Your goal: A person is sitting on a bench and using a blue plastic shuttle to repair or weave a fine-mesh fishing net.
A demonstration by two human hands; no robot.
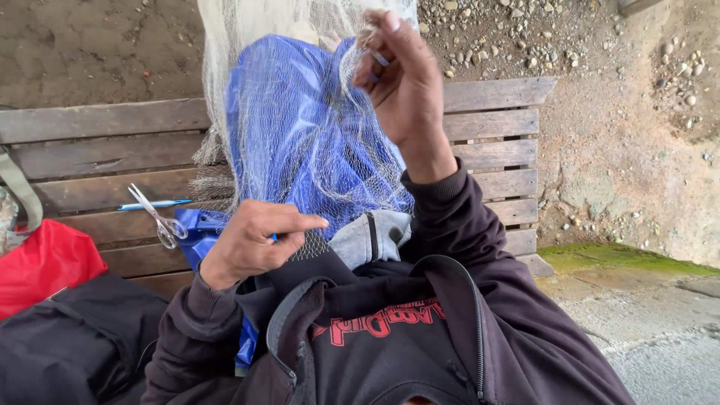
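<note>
Our two hands work on a white net over a blue sheet.

Our right hand is up high, with the fingers pinched shut on a bit of the net and on a small blue tool we cannot see well. Our left hand is low, near our lap, closed on the bottom edge of the net, with one finger pointing to the right. The net hangs down in front of us and lies on the blue sheet, which covers our knees. We sit by a wooden bench. On the bench, left of the net, lie scissors across a blue pen. A red bag sits at the far left. The ground past the bench is dirt with small stones.
</note>
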